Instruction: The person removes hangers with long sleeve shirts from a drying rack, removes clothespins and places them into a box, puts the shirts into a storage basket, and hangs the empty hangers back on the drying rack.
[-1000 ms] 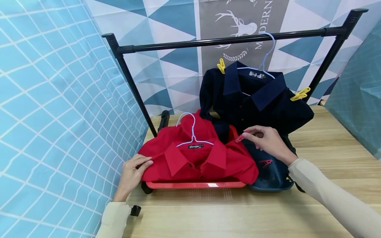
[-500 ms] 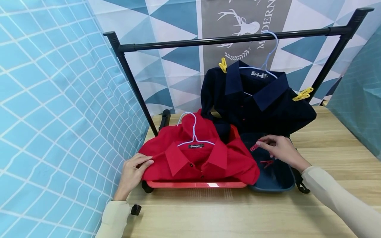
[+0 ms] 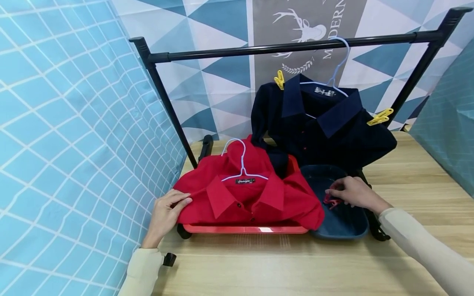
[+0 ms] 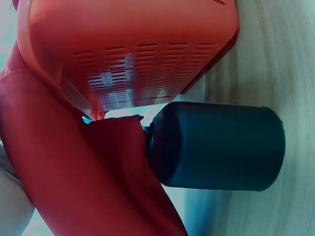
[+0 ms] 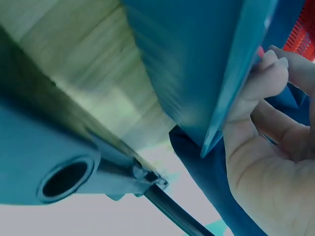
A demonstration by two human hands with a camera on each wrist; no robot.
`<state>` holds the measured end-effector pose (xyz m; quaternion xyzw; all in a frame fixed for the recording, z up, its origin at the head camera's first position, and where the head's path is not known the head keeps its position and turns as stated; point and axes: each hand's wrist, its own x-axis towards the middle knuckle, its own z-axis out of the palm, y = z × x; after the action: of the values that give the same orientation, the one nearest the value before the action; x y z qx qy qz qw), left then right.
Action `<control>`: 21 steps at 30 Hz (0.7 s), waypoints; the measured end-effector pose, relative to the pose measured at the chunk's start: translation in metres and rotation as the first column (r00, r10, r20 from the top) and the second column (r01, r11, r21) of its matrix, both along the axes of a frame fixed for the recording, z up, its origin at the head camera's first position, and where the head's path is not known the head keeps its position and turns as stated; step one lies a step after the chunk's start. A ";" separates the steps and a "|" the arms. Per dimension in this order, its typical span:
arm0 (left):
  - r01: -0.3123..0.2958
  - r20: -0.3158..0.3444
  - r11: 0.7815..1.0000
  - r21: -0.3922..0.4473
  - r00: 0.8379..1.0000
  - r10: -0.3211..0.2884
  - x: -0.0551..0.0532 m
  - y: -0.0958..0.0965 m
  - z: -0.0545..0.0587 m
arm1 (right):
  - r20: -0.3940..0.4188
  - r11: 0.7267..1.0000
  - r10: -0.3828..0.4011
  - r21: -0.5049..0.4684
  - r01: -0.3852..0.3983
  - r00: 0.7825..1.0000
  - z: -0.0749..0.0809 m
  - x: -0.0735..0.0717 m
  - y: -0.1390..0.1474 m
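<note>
A red shirt (image 3: 226,205) lies across a red plastic basket (image 3: 246,230), with a pale blue hanger (image 3: 243,164) in its collar. At the shirt's left side, my left hand (image 3: 163,216) pinches the cloth between thumb and fingers. My right hand (image 3: 357,193) reaches into a dark blue basket (image 3: 342,228) on the right. Its fingertips pinch a red clothespin (image 3: 327,198), of which only a small bit shows in the right wrist view. Another red clothespin (image 3: 335,203) lies right beside it in the basket.
Behind stands a black rack (image 3: 237,51). A navy shirt (image 3: 314,135) hangs there on a pale blue hanger, with yellow clothespins (image 3: 380,116) at its shoulders. Its lower part hangs by both baskets. A black rack foot (image 4: 216,147) stands beside the red basket.
My right hand has moved right and down from the red shirt's right shoulder into the blue basket, carrying the red clothespin. The left hand has kept its hold on the shirt.
</note>
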<state>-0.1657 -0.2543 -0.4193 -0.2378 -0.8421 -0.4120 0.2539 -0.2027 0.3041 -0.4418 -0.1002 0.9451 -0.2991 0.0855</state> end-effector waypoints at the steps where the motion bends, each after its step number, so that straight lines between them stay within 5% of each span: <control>1: -0.001 0.000 1.000 -0.001 1.000 0.001 0.000 0.000 0.000 | 0.008 1.000 0.006 0.007 -0.006 1.000 0.000 0.000 0.001; 12: -0.005 -0.011 1.000 -0.019 1.000 0.005 0.001 -0.001 -0.001 | 0.050 0.998 0.039 0.039 -0.041 0.998 -0.005 -0.004 0.001; 16: 0.003 -0.003 1.000 -0.007 1.000 -0.003 0.001 0.000 0.001 | -0.087 0.997 0.040 0.076 -0.033 0.995 0.000 -0.005 -0.001; 21: 0.012 -0.011 1.000 -0.006 1.000 -0.012 -0.002 0.000 0.000 | -0.331 0.998 0.065 0.020 -0.062 0.941 0.014 0.000 -0.014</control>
<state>-0.1675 -0.2541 -0.4189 -0.2456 -0.8406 -0.4098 0.2553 -0.2024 0.2900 -0.4276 -0.1792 0.9436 -0.2707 -0.0645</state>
